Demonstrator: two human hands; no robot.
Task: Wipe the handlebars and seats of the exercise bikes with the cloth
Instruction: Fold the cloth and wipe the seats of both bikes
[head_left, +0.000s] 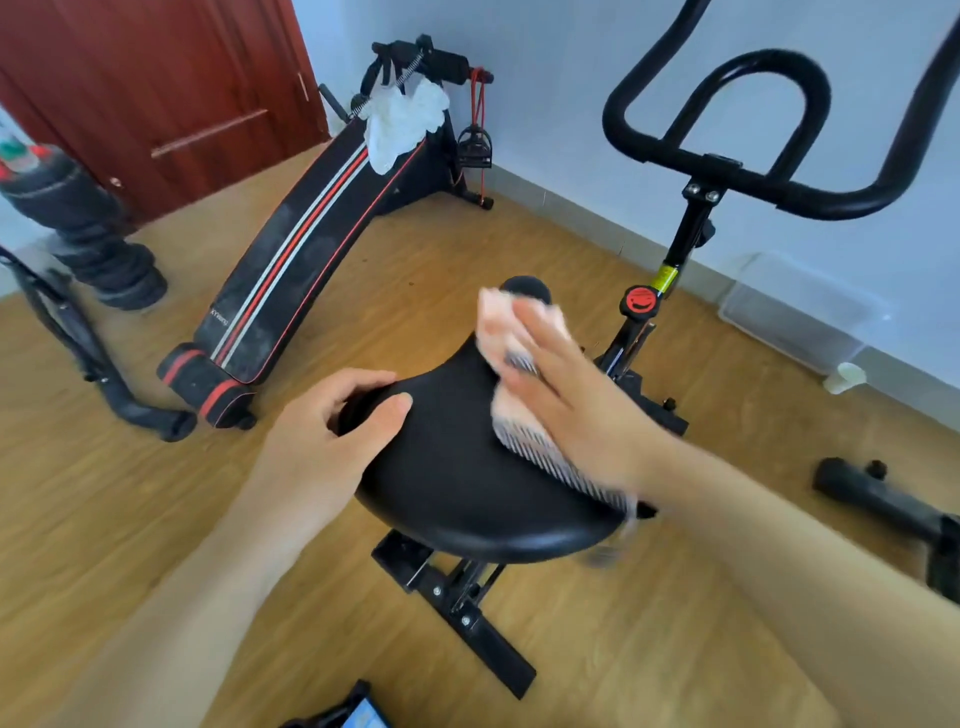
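The black seat (457, 467) of the exercise bike (680, 244) fills the middle of the view, its narrow nose pointing away toward the handlebars (769, 60), which rise at the upper right in front of a pale wall.

The left hand (332, 415) grips the seat's rear left edge: the thumb lies on the top surface and the fingers curl over the rim, clamped on the padding.

The right hand (566, 395) lies flat on the right side of the seat, fingers straight and close together, pressing the cloth (540, 452) down against the padding rather than pinching it. This hand and the cloth are blurred. The cloth sits directly under the palm and fingers. A pink part shows beyond the fingertips near the seat's nose, and a grey-striped edge runs out beneath the heel of the hand along the seat's right rim, with a corner hanging just past the rear edge. The two hands are well apart, with bare black padding between them.

A red knob (640, 301) sits on the frame below the handlebar stem. On the wooden floor (104, 493) to the left lies a black bench with red and white stripes (311, 244), with a white rag (405, 122) draped over its raised end. Behind it stands a dark red door (156, 78). A clear plastic box (795, 306) rests against the wall at right
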